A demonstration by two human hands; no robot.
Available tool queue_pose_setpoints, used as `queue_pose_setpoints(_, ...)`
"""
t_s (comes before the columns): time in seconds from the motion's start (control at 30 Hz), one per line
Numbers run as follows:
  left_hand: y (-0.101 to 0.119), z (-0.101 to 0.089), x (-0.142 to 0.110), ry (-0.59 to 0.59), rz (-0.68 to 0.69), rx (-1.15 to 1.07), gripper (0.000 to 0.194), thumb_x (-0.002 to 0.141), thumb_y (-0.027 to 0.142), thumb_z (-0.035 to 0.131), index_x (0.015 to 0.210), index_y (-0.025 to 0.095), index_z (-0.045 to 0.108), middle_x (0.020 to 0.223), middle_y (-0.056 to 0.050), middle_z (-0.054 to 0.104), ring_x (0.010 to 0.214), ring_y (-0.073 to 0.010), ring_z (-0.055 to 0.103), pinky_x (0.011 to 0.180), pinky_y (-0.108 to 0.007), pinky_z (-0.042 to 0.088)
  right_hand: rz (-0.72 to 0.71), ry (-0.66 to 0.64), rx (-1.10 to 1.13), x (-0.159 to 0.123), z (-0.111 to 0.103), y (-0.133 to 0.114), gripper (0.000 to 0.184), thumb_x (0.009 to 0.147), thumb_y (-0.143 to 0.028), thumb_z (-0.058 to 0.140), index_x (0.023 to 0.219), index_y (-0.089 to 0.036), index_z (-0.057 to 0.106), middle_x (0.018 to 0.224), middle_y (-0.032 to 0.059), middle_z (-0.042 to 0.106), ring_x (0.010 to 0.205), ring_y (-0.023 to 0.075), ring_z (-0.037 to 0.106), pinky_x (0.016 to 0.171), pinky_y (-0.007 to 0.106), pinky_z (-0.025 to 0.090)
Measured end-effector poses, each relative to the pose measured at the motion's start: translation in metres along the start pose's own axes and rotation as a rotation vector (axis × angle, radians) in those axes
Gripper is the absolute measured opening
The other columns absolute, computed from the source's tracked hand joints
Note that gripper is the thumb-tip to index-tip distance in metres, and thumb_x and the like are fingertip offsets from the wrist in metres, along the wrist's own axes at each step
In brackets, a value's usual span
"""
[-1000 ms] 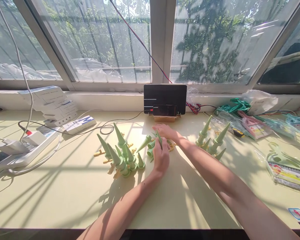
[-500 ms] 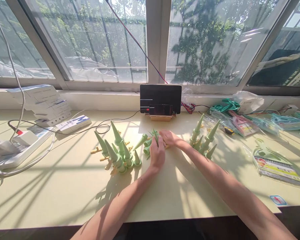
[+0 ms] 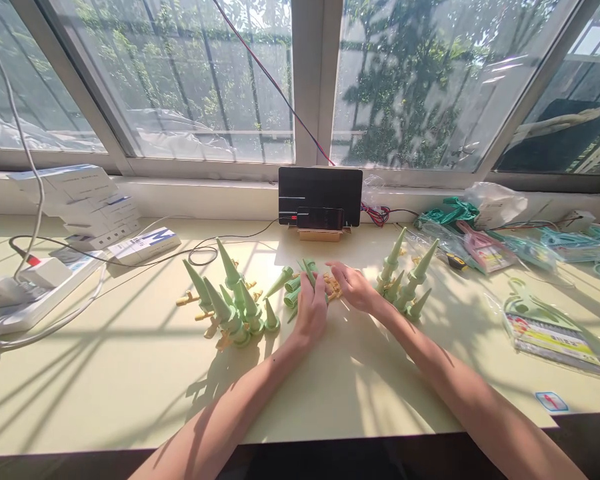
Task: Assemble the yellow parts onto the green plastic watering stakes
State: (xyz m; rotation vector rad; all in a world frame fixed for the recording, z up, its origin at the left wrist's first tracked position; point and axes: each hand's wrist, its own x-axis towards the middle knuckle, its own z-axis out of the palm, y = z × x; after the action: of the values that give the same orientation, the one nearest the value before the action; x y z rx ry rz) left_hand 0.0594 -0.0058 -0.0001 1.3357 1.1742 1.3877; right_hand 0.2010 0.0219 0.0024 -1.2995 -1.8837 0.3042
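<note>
My left hand is closed around a pale green cone piece whose pointed tip rises above the fingers. Under and beside it lie loose green tube pieces. My right hand is just to the right, fingers curled together; what they hold, if anything, is too small to make out. Below its fingertips is a small pile of tan connector pieces. On the left stands a cluster of joined green cones with tan pegs. Another assembled cone group stands behind my right wrist.
A black tablet with a phone leans on a stand by the window. White boxes and a power strip with cables occupy the left. Bagged goods and a green packaged item lie on the right.
My right hand first moved in toward the tan pieces, then drew back slightly right, its fingers curling. My left hand keeps its hold on the green cone. The view has shifted a little.
</note>
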Motion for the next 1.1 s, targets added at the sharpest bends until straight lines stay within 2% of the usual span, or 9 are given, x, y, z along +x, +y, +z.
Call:
queue_pose_setpoints(0.03, 0.002, -0.001, -0.002, -0.081, -0.024, -0.049, 0.022, 0.097, 0.047, 0.044, 0.094, 0.025, 0.047, 0.073, 0.000, 0.058, 0.055, -0.0142, 0.050, 0.050, -0.027, 0.042, -0.004, -0.014, 0.031, -0.002, 0.001, 0.002, 0.039, 0.103, -0.038, 0.033, 0.119, -0.022, 0.065, 0.105, 0.0069, 0.073, 0.091, 0.0202, 0.069, 0.081, 0.032, 0.053)
queue_pose_setpoints(0.1, 0.006, -0.004, -0.005, -0.156, -0.076, -0.097, 0.024, 0.098, 0.048, 0.042, 0.092, 0.025, 0.045, 0.080, -0.002, 0.059, 0.055, -0.0134, 0.049, 0.048, -0.027, 0.041, -0.017, 0.039, 0.054, -0.007, 0.002, 0.008, 0.036, 0.101, -0.031, 0.036, 0.121, -0.018, 0.063, 0.115, 0.0112, 0.071, 0.101, 0.0225, 0.068, 0.087, 0.035, 0.053)
queue_pose_setpoints(0.23, 0.006, -0.005, -0.004, -0.195, -0.104, -0.037, 0.025, 0.099, 0.047, 0.039, 0.088, 0.025, 0.044, 0.082, -0.002, 0.060, 0.057, -0.0128, 0.051, 0.049, -0.026, 0.043, -0.068, 0.089, -0.030, -0.016, 0.009, 0.021, 0.030, 0.095, -0.023, 0.045, 0.118, -0.016, 0.063, 0.112, 0.0144, 0.069, 0.102, 0.0256, 0.066, 0.088, 0.039, 0.053)
queue_pose_setpoints(0.37, -0.004, -0.004, 0.002, -0.183, -0.015, 0.094, 0.029, 0.099, 0.048, 0.041, 0.084, 0.023, 0.044, 0.079, -0.002, 0.060, 0.059, -0.0120, 0.053, 0.053, -0.025, 0.045, -0.081, 0.067, -0.100, -0.017, 0.015, 0.027, 0.031, 0.095, -0.019, 0.045, 0.119, -0.018, 0.064, 0.114, 0.0133, 0.067, 0.109, 0.0264, 0.061, 0.095, 0.042, 0.051)
queue_pose_setpoints(0.47, -0.008, -0.005, 0.004, -0.171, -0.017, 0.126, 0.030, 0.099, 0.050, 0.040, 0.086, 0.023, 0.046, 0.082, -0.001, 0.062, 0.053, -0.0096, 0.051, 0.051, -0.024, 0.043, -0.074, 0.012, -0.135, -0.015, 0.019, 0.031, 0.030, 0.095, -0.018, 0.045, 0.117, -0.020, 0.066, 0.114, 0.0119, 0.066, 0.109, 0.0260, 0.058, 0.097, 0.042, 0.049)
queue_pose_setpoints(0.67, -0.007, -0.004, 0.003, -0.230, -0.006, 0.024, 0.031, 0.098, 0.051, 0.043, 0.108, 0.024, 0.055, 0.077, -0.001, 0.060, 0.055, -0.0129, 0.057, 0.047, -0.024, 0.044, -0.030, -0.077, -0.138, -0.015, 0.016, 0.031, 0.030, 0.094, -0.014, 0.045, 0.109, -0.021, 0.071, 0.111, 0.0118, 0.065, 0.105, 0.0258, 0.056, 0.093, 0.040, 0.049)
queue_pose_setpoints(0.8, -0.006, -0.001, 0.002, -0.248, 0.018, -0.063, 0.035, 0.096, 0.052, 0.046, 0.114, 0.024, 0.056, 0.076, -0.002, 0.059, 0.062, -0.0155, 0.061, 0.055, -0.027, 0.052, -0.016, -0.092, -0.140, -0.017, 0.015, 0.029, 0.031, 0.094, -0.014, 0.046, 0.109, -0.022, 0.072, 0.105, 0.0112, 0.065, 0.105, 0.0260, 0.056, 0.092, 0.039, 0.049)
queue_pose_setpoints(0.97, -0.003, 0.000, 0.002, -0.205, 0.027, -0.104, 0.031, 0.095, 0.051, 0.049, 0.107, 0.023, 0.057, 0.083, -0.003, 0.061, 0.071, -0.0159, 0.063, 0.057, -0.026, 0.055, -0.022, -0.088, -0.145, -0.016, 0.016, 0.031, 0.030, 0.092, -0.013, 0.047, 0.106, -0.021, 0.072, 0.104, 0.0113, 0.066, 0.105, 0.0264, 0.055, 0.090, 0.038, 0.048)
queue_pose_setpoints(1.1, -0.001, -0.003, 0.003, -0.189, 0.037, -0.045, 0.029, 0.094, 0.051, 0.051, 0.098, 0.022, 0.059, 0.075, -0.001, 0.059, 0.065, -0.0147, 0.061, 0.051, -0.023, 0.052, -0.010, -0.100, -0.156, -0.016, 0.015, 0.033, 0.032, 0.093, -0.013, 0.046, 0.110, -0.020, 0.071, 0.105, 0.0111, 0.067, 0.105, 0.0263, 0.055, 0.093, 0.039, 0.047)
